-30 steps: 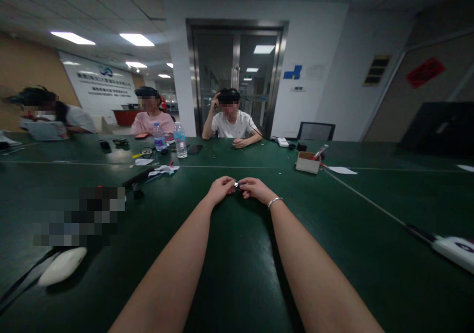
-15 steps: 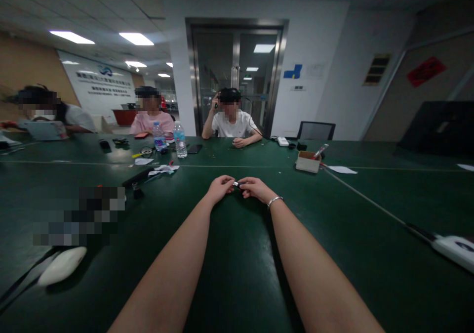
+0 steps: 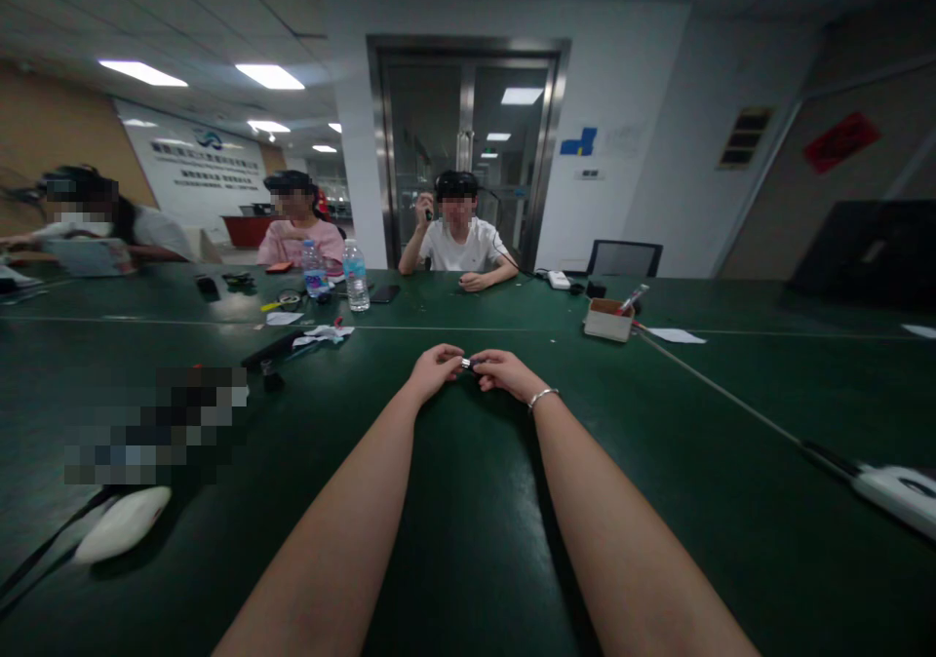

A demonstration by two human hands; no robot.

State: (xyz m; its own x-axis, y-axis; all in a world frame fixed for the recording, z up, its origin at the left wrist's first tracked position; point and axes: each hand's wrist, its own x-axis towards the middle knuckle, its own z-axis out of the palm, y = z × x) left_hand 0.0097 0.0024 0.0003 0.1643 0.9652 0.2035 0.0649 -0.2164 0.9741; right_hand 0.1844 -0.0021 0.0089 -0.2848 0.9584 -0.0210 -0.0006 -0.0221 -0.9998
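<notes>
We pinched the small piece point(image 3: 466, 364) between left hand point(image 3: 434, 372) and right hand point(image 3: 506, 372) | above bench point(image 3: 468, 521) | parted or joined, we couldn't tell

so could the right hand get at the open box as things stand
Probably: only a tiny white scrap shows between the right hand and the open box, though that hand is pinching a small silver-and-dark item.

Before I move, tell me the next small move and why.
Perhaps ease the right hand back slightly: it and the left hand both pinch the small piece, and the fingers hide its ends.
</notes>
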